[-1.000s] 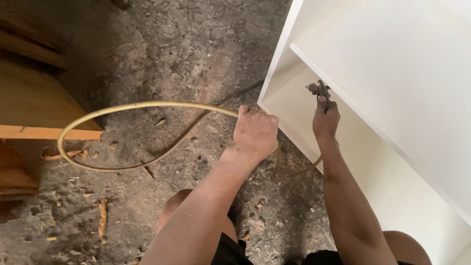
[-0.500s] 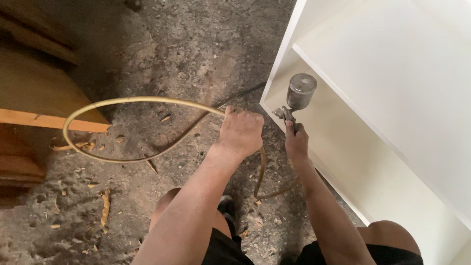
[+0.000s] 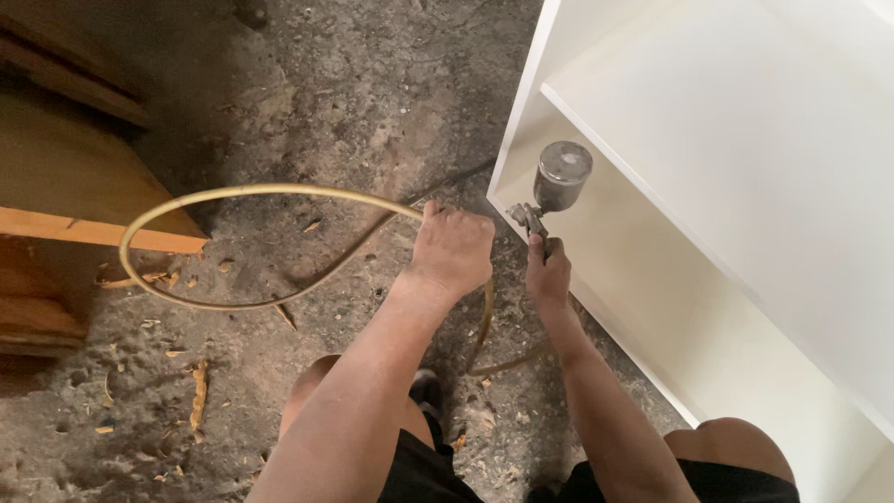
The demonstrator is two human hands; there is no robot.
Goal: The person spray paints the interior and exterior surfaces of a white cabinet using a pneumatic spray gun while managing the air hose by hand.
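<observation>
The floor (image 3: 307, 84) is grey, rough and dusty, with small bits of wood and shavings lying on it. The right hand (image 3: 548, 272) has its fingers (image 3: 538, 250) closed tight around the handle of a spray gun (image 3: 549, 191). The spray gun has a round grey metal cup on top, and the cup stands almost upright, tipped a little. It is held just in front of the low shelf of a white cabinet (image 3: 745, 186), near the front edge of that shelf. The left hand (image 3: 453, 250) is just beside the right hand, and its fingers (image 3: 434, 210) are curled shut around a yellow hose (image 3: 233, 191). From the left hand the yellow hose goes out to the left in one big loop over the floor and comes back under the arm. Another part of it hangs down below the two hands, near the knees. The person is crouched low, with bare knees and black shorts (image 3: 424, 470) showing at the bottom. On the far left stands some brown wooden furniture (image 3: 56, 186), and the loop of hose passes in front of its corner.
</observation>
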